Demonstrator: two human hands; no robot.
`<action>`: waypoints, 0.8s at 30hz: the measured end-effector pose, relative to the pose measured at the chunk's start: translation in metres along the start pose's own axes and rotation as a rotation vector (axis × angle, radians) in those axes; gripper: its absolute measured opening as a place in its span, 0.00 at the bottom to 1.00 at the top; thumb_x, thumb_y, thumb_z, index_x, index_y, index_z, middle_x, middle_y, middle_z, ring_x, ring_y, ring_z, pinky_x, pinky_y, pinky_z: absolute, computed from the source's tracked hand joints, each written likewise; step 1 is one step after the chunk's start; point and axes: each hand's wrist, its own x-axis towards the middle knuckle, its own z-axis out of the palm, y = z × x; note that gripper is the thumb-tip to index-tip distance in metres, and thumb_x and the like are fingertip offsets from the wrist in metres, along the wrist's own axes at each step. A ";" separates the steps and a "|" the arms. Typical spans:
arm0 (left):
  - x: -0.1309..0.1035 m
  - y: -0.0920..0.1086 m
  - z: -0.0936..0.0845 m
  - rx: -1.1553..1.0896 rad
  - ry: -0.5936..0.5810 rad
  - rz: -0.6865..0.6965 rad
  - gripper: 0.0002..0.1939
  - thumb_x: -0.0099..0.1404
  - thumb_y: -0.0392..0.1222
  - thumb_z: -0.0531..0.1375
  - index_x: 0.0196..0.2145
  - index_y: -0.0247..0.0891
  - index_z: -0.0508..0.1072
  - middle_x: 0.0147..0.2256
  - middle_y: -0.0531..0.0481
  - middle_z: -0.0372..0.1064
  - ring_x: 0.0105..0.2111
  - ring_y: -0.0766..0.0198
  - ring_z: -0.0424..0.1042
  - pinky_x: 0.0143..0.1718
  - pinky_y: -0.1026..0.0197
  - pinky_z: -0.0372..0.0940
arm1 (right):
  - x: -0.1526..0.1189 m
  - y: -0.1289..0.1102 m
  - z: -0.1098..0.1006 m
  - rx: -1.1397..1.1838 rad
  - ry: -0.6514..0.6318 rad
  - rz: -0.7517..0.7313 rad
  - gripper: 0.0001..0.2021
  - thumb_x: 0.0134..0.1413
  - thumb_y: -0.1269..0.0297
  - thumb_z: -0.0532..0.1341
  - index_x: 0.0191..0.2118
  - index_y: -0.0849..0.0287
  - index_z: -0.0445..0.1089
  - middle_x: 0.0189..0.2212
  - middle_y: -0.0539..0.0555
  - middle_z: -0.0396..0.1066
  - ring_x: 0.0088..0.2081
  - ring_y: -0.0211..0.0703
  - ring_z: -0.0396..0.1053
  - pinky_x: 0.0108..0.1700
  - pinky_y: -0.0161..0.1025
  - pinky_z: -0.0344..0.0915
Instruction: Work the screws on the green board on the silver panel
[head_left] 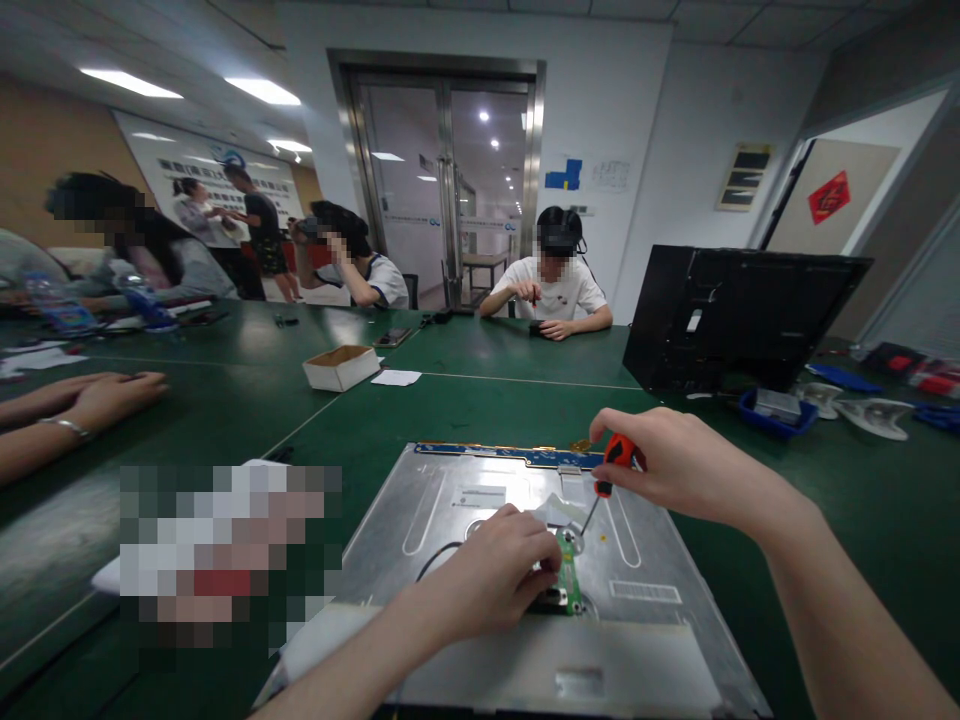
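Note:
In front of me a flat display panel [652, 640] lies with its silvery metal back up. A blue circuit strip [480, 455] runs along its far edge. On the panel's middle sits a small green circuit board [571, 580]. My right hand [660, 462] grips a red-and-black screwdriver [619, 455], its shaft slanting down to the board's far corner. My left hand [517, 560] rests over the board's left side, fingers curled at its edge and hiding part of it. Whether those fingers pinch anything small is hidden. A dark cable [435, 558] loops out beside the left hand.
A black monitor casing [742, 310] stands at the right, near a blue tray [776, 412] with parts. Left of the panel are a blurred-out item [217, 550] and another person's hands [112, 400]. An open white box [341, 368] sits farther back. People sit around the green table [525, 405].

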 end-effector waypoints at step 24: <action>0.000 -0.007 -0.004 -0.026 0.055 -0.006 0.05 0.61 0.30 0.59 0.34 0.38 0.70 0.32 0.52 0.72 0.33 0.61 0.69 0.38 0.57 0.59 | -0.003 0.000 -0.002 0.010 0.013 -0.011 0.09 0.55 0.59 0.62 0.42 0.52 0.68 0.28 0.49 0.73 0.28 0.43 0.70 0.27 0.35 0.57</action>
